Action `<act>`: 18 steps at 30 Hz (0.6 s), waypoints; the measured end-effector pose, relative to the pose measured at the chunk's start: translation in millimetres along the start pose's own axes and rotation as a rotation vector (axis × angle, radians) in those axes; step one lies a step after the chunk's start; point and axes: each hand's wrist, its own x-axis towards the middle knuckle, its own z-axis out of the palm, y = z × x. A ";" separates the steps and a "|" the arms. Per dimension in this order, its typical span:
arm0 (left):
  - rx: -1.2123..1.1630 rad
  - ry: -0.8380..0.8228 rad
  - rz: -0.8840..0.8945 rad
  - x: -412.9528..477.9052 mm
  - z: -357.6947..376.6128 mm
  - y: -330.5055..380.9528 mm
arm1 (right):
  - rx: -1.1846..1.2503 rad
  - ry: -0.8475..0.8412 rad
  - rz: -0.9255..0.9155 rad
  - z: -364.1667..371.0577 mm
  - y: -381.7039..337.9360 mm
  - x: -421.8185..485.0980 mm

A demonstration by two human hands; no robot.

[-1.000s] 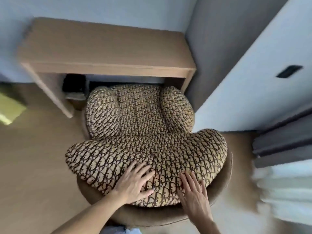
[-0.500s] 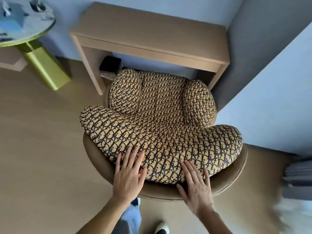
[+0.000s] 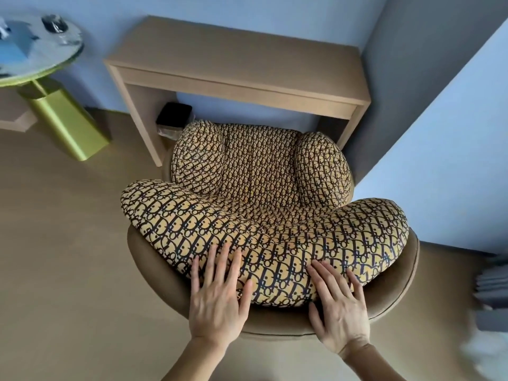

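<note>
A round brown chair (image 3: 154, 259) stands in front of a wooden desk (image 3: 242, 61), its seat partly tucked under it. A padded cushion (image 3: 264, 215) with a tan and dark patterned print covers the seat and backrest. My left hand (image 3: 217, 295) lies flat on the near left part of the cushion's back roll, fingers straight and spread. My right hand (image 3: 338, 303) lies flat on the near right part, its fingers reaching onto the cushion and its thumb over the chair's brown rim.
A round glass-topped side table (image 3: 35, 48) on a green-gold base (image 3: 66, 125) stands at the left. A small black bin (image 3: 174, 116) sits under the desk's left side. A wall (image 3: 439, 149) runs close along the right, with grey curtain folds (image 3: 492, 287) at the right edge.
The view has swung left and back, bringing the side table into sight. Both hands stay flat on the cushion's back roll and have slid slightly toward its near edge.
</note>
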 end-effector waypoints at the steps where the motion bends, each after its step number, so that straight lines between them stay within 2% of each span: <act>1: 0.001 0.005 0.003 1.4 0.8 -0.9 | 0.001 0.021 -0.005 1.4 0.8 1.2; 12: -0.033 0.061 0.015 48.8 11.1 4.7 | -0.026 0.017 -0.003 1.1 20.2 50.2; 18: -0.008 0.093 0.056 93.1 7.4 -34.4 | -0.020 0.103 0.005 21.7 -2.9 86.2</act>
